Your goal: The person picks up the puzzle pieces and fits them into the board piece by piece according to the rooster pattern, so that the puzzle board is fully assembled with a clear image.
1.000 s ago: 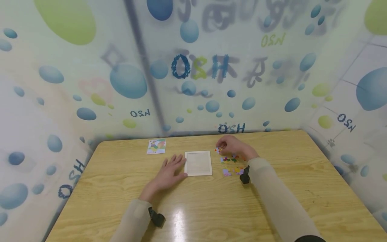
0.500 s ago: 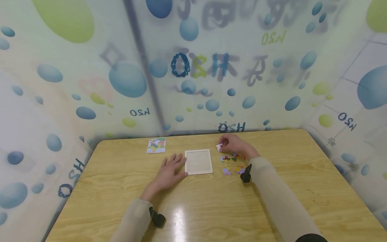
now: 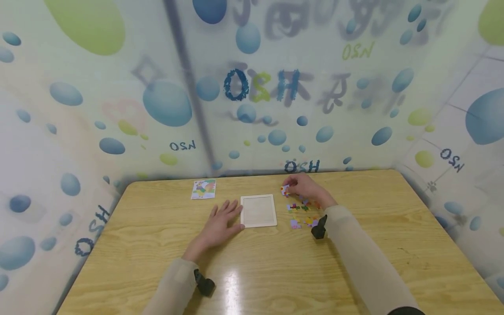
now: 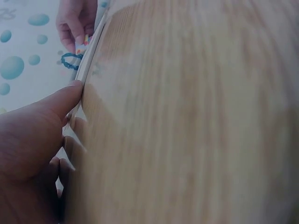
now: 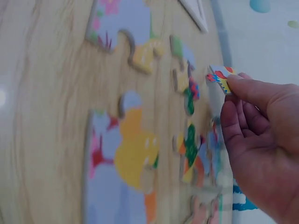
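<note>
My right hand (image 3: pixel 305 186) pinches a puzzle piece (image 5: pixel 222 78) between thumb and fingers, just above the far side of the loose pieces. The piece shows red, yellow and blue print in the right wrist view. My left hand (image 3: pixel 220 225) lies with fingers spread at the left edge of a square white puzzle frame (image 3: pixel 274 212); its thumb and fingertips touch the rim. Bare board shows inside the frame. Several loose puzzle pieces (image 3: pixel 295 224) lie to the frame's right, partly hidden under my right hand and wrist. One large piece (image 5: pixel 135 158) carries a yellow figure.
A square picture card (image 3: pixel 204 189) with a colourful drawing lies on the wooden table (image 3: pixel 260 271) at the back left. Close behind the table's far edge stands a wall (image 3: pixel 252 131) printed with blue and green drops. Walls also rise at both sides.
The pinched piece has been lifted a little and turned in my right hand's fingers. My left hand and the frame have stayed in place.
</note>
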`<state>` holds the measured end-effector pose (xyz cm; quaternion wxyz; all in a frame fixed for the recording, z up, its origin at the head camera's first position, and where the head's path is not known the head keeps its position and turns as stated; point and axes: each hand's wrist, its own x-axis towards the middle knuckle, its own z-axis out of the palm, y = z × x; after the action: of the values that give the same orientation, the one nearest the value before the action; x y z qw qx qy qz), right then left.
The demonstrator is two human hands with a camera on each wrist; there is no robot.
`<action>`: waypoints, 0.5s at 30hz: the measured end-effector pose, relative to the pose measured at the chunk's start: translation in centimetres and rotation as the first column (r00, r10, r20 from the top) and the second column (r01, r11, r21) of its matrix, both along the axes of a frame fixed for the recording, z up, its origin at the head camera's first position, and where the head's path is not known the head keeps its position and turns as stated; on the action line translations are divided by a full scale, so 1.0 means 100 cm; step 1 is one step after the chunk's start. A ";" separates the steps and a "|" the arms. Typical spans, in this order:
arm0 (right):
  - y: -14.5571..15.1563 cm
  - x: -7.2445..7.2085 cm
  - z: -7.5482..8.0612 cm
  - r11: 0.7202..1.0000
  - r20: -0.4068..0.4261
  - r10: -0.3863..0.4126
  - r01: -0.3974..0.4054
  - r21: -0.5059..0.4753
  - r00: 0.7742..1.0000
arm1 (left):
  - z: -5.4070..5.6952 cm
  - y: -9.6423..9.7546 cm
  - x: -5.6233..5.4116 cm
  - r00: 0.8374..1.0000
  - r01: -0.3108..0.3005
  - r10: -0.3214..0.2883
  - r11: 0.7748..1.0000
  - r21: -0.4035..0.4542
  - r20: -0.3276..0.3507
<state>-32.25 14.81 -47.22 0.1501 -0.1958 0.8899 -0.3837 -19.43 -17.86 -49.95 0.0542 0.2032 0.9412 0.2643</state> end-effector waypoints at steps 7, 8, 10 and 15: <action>-0.013 0.003 0.008 0.987 0.065 -0.069 0.078 -0.138 0.995 | 0.000 0.000 0.000 1.000 -0.004 0.004 1.000 0.007 0.000; -0.016 0.004 0.009 0.982 0.084 -0.064 0.078 -0.169 0.994 | 0.000 0.000 0.000 1.000 -0.005 0.005 1.000 0.008 -0.001; -0.023 0.005 0.009 0.971 0.120 -0.056 0.083 -0.226 0.991 | 0.000 0.001 0.000 1.000 -0.007 0.007 1.000 -0.002 0.003; -0.041 0.010 0.007 0.955 0.135 -0.019 0.059 -0.291 0.991 | -0.002 0.002 -0.001 1.000 -0.013 0.013 1.000 -0.026 0.005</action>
<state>-31.26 10.73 -46.55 0.1697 -0.1727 0.8147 -0.5270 -19.54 -17.69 -50.10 0.0573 0.1957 0.9458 0.2529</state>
